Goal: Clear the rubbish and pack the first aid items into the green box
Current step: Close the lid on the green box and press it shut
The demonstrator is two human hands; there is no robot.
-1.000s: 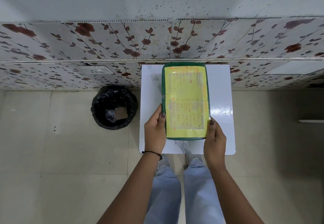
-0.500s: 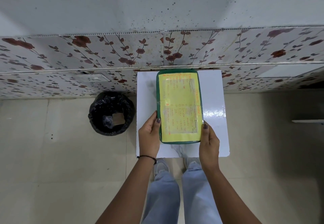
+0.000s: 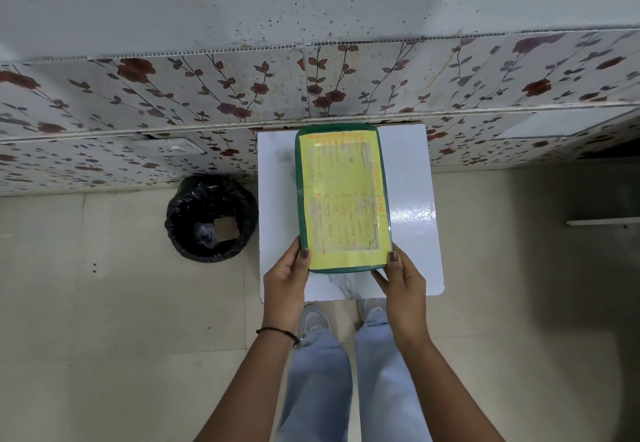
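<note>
The green box (image 3: 302, 199) lies closed on the small white table (image 3: 412, 220), its lid covered by a yellow sheet with orange handwriting. My left hand (image 3: 285, 279) grips the box's near left corner, thumb on the lid. At the near right corner my right hand (image 3: 403, 280) holds it the same way. No loose first aid items or rubbish show on the table top.
A bin lined with a black bag (image 3: 211, 218) stands on the floor left of the table, with a brown scrap and clear wrapping inside. A floral-patterned wall (image 3: 207, 95) runs behind the table. My legs and shoes are below the table's near edge.
The view has shifted slightly and the box sits a little lower in the frame. Both hands keep the same hold on the box's near corners.
</note>
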